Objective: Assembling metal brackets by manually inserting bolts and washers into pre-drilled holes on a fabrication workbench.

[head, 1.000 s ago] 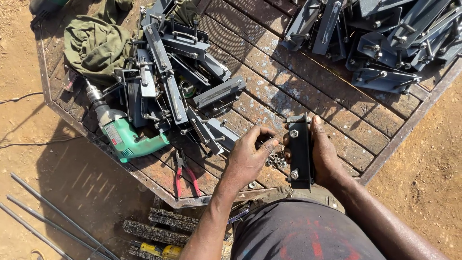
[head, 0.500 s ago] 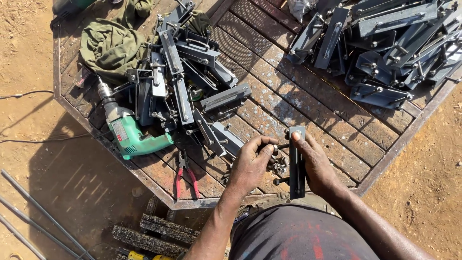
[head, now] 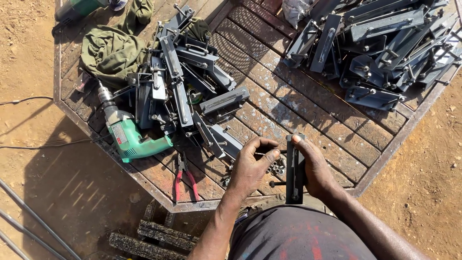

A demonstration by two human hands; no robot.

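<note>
Over on the left edge of the wooden table (head: pixel 308 103), a green electric drill (head: pixel 129 137) lies on its side, chuck pointing up and away, with an olive cloth (head: pixel 111 50) bunched above it. Red-handled pliers (head: pixel 184 177) sit near the front rim. Next along, a loose heap of dark metal brackets (head: pixel 185 91), bolts sticking out at all angles.

Now the hands. The left hand (head: pixel 250 168) is curled, fingers bent in and thumb pressed toward them, pinching what looks like a thin bolt; it is too small to say for sure. Just beside it, between the two hands, a small cluster of nuts (head: pixel 277 167) rests on the boards. The right hand (head: pixel 315 168) is wrapped round a dark metal bracket (head: pixel 294 166), fingers closed on its far side, index finger laid along the top. That bracket stands on edge near the front rim of the table, long axis running away from the person, top end pointing toward the table's middle. A bolt juts from its left face.

Far right, a second, bigger stack of brackets (head: pixel 385 48) is piled at the back corner.
</note>
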